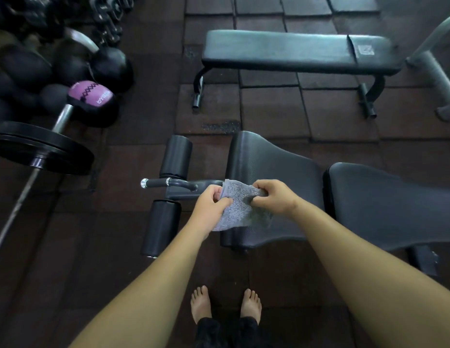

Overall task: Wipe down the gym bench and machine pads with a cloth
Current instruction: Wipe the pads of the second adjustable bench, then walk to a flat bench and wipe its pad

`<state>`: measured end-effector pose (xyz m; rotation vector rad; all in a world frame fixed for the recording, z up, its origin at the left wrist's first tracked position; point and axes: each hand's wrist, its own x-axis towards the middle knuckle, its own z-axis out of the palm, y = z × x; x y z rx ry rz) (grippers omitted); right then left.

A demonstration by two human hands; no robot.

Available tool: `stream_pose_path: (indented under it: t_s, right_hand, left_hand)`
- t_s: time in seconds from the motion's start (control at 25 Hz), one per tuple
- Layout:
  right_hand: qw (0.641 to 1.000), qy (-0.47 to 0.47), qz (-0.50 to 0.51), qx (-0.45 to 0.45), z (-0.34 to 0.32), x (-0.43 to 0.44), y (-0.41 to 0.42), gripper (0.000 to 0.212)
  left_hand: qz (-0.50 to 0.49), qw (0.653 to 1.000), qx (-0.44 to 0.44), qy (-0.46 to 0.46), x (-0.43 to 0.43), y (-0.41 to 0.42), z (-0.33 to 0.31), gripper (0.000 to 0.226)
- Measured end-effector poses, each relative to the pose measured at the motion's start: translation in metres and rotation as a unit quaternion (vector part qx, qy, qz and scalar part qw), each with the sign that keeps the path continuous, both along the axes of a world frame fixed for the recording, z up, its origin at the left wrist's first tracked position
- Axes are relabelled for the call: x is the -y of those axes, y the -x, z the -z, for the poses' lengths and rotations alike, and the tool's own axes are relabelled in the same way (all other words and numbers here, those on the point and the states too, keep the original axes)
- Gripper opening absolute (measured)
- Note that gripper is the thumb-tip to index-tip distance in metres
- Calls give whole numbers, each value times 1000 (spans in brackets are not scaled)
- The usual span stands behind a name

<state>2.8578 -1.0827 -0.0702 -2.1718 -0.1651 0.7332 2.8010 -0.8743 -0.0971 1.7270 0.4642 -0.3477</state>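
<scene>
A grey terry cloth hangs between both hands above the near end of a black sit-up bench. My left hand pinches its left edge. My right hand grips its upper right part. Below the cloth lies the bench's black seat pad, with the long back pad running off to the right. Two black foam roller pads stick out on the left of the bench's grey frame. A flat black bench stands farther back on the floor.
A barbell with black plates lies on the left, beside a pile of dark medicine balls and a purple one. A grey machine leg stands at far right. My bare feet stand on dark rubber floor tiles.
</scene>
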Motion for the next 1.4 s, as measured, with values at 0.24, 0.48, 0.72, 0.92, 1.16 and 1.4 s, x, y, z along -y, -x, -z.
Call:
stream_pose_path:
  t_s: [0.24, 0.48, 0.72, 0.92, 1.16, 1.4]
  right_hand:
    - [946, -269, 43, -177, -101, -21, -8, 25]
    - [995, -90, 5, 40, -139, -34, -5, 21]
    - [928, -4, -275, 251, -153, -62, 30, 116]
    - [946, -17, -180, 268, -134, -109, 38, 77]
    - [961, -31, -172, 215, -151, -211, 31, 39]
    - [960, -37, -193, 200, -167, -388, 25, 19]
  left_hand:
    - [16, 979, -49, 197, -20, 14, -99, 32]
    - [24, 958, -24, 285, -27, 31, -144, 36]
    - [-36, 968, -25, 247, -21, 35, -162, 14]
    - [-18, 989, -5, 144, -53, 43, -173, 15]
    - [-38, 986, 102, -129, -185, 73, -189, 15]
    - [63, 902, 38, -426, -367, 93, -192, 47]
